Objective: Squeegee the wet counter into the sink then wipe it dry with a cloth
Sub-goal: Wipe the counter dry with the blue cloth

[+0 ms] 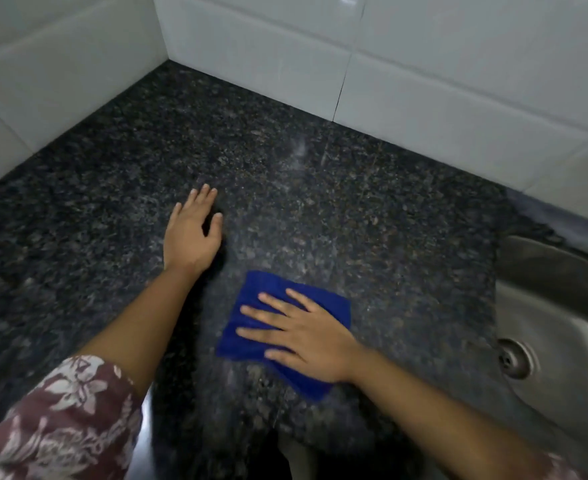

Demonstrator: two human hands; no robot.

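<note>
On dark speckled counter [320, 188] beside sink [559, 306], right hand [306, 336] flat on blue cloth [251, 341], left hand [192, 233] spread.

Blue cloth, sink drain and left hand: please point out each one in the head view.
blue cloth [251, 296]: head view, on its far left corner, clear of the fingers.
sink drain [514, 358]: head view, on the metal strainer.
left hand [192, 233]: head view, on the back of the hand, which lies flat on the counter.

Blue cloth [287, 329], black speckled counter [320, 188], white tiles [424, 64], maroon floral sleeve [60, 420].
</note>
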